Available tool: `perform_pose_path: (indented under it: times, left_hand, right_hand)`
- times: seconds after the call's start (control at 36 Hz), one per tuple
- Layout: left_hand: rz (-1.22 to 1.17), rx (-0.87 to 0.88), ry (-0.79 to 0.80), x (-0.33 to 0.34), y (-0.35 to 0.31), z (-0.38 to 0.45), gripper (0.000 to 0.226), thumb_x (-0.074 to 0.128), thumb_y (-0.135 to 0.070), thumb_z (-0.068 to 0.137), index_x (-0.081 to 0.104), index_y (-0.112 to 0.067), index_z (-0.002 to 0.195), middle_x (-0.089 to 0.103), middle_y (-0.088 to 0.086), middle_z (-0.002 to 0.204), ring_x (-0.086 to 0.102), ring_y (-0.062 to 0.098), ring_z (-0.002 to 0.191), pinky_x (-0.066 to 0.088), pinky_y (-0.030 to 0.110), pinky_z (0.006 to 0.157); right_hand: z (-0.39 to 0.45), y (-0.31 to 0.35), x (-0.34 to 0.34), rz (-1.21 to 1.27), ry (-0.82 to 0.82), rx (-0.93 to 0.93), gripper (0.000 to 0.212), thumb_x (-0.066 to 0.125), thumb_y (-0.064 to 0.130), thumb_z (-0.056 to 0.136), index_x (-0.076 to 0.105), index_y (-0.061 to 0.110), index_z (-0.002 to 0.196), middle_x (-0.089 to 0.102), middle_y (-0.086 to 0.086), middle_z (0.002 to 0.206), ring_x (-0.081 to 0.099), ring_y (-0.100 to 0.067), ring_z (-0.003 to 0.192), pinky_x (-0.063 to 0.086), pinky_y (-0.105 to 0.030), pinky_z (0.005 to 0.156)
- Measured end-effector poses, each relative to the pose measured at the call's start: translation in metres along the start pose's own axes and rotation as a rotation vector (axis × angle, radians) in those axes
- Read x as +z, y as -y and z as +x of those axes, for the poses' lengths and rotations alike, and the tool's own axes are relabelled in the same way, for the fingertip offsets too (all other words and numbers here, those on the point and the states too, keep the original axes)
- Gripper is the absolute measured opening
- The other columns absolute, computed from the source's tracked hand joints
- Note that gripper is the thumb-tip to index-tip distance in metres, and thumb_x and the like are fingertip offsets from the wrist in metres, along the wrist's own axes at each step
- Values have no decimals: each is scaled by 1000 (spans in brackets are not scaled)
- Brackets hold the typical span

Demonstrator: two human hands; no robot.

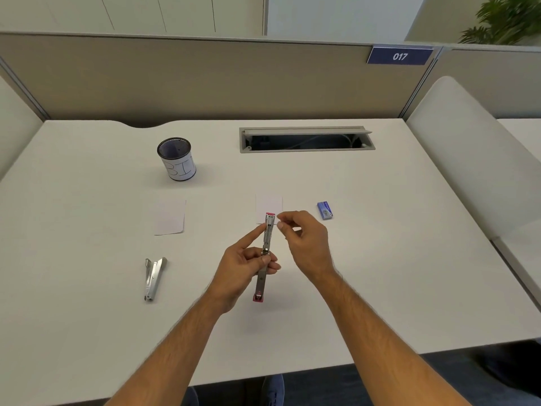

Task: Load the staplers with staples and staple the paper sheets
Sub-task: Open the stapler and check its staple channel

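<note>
My left hand grips a pink stapler that is swung fully open, its metal channel pointing away from me above the table. My right hand hovers just right of the channel's far end, thumb and forefinger pinched together; whether a staple strip is between them is too small to tell. A second, silver stapler lies open on the table to the left. Two stacks of paper sheets lie beyond: one at the left, one right behind the pink stapler. A blue staple box sits to the right.
A black mesh cup with a white label stands at the back left. An open cable tray is set into the white table near the partition. White side panels flank the desk.
</note>
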State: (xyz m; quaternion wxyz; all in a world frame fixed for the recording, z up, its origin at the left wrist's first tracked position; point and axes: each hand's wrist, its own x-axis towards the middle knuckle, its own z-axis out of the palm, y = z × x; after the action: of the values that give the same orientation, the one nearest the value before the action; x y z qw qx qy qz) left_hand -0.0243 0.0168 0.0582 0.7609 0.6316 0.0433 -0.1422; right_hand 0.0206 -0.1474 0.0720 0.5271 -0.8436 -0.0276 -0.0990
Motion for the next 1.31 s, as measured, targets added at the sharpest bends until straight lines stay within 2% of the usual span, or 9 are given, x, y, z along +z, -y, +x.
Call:
perform_pose_path:
  times: [0.17, 0.42, 0.64, 0.75, 0.81, 0.92, 1.03, 1.17, 1.31]
  left_hand:
    - [17, -2, -8, 2, -1, -2, 64, 60, 7, 99, 58, -42, 141, 77, 21, 97, 77, 38, 92, 63, 39, 88]
    - [49, -7, -42, 3, -1, -4, 61, 57, 7, 101, 59, -40, 139, 78, 17, 95, 78, 36, 90, 63, 43, 90]
    - [34, -11, -51, 2, -2, -2, 58, 55, 10, 100, 59, -25, 146, 77, 22, 97, 77, 37, 88, 64, 37, 85]
    - [30, -7, -44, 1, -2, -2, 58, 55, 10, 100, 59, -26, 146, 77, 21, 97, 77, 37, 88, 64, 39, 87]
    - [7, 8, -37, 1, -2, -3, 59, 55, 10, 100, 62, -32, 142, 77, 22, 97, 77, 38, 89, 63, 42, 89]
    - [-53, 60, -31, 1, -5, -3, 62, 58, 7, 100, 63, -40, 139, 77, 23, 99, 76, 38, 92, 63, 38, 87]
    - [-63, 80, -30, 1, -6, -2, 61, 60, 4, 101, 56, -36, 147, 77, 21, 101, 77, 36, 94, 62, 34, 87]
    - [-48, 87, -28, 2, -8, 0, 59, 60, 2, 102, 59, -42, 142, 78, 20, 101, 77, 36, 95, 62, 37, 89]
    - [-57, 98, -19, 3, -8, 1, 58, 59, 3, 102, 59, -38, 144, 77, 21, 101, 77, 35, 94, 62, 35, 87]
  right_hand:
    - [3, 3, 1, -171, 96, -142, 21, 66, 14, 98, 76, 19, 116, 72, 6, 102, 63, -4, 91, 44, -9, 75]
    - [2, 3, -2, -405, 104, -347, 24, 63, 11, 100, 74, 11, 121, 72, -4, 99, 65, -23, 92, 57, -37, 76]
    - [10, 2, -9, -527, 98, -478, 13, 64, 11, 96, 75, 7, 102, 70, -5, 93, 64, -27, 87, 57, -43, 62]
    - [10, 2, -13, -551, 116, -528, 14, 66, 12, 95, 75, 7, 105, 70, -6, 96, 65, -26, 89, 58, -41, 62]
    - [10, 4, -12, -443, 129, -453, 19, 67, 13, 96, 75, 9, 113, 71, -4, 102, 66, -22, 92, 59, -39, 71]
    - [8, 14, -9, -59, 139, -83, 32, 70, 21, 95, 63, 24, 127, 73, 6, 107, 69, -7, 92, 59, -24, 79]
    - [4, 22, -6, 236, 141, 115, 42, 74, 16, 89, 57, 30, 125, 77, 3, 97, 74, -15, 87, 62, -30, 75]
    - [0, 26, -1, 318, 153, 198, 49, 77, 15, 87, 55, 29, 128, 78, 4, 93, 75, -14, 86, 63, -38, 85]
    - [-1, 28, 0, 265, 139, 206, 47, 77, 14, 88, 56, 28, 128, 78, 4, 94, 74, -14, 86, 62, -36, 85]
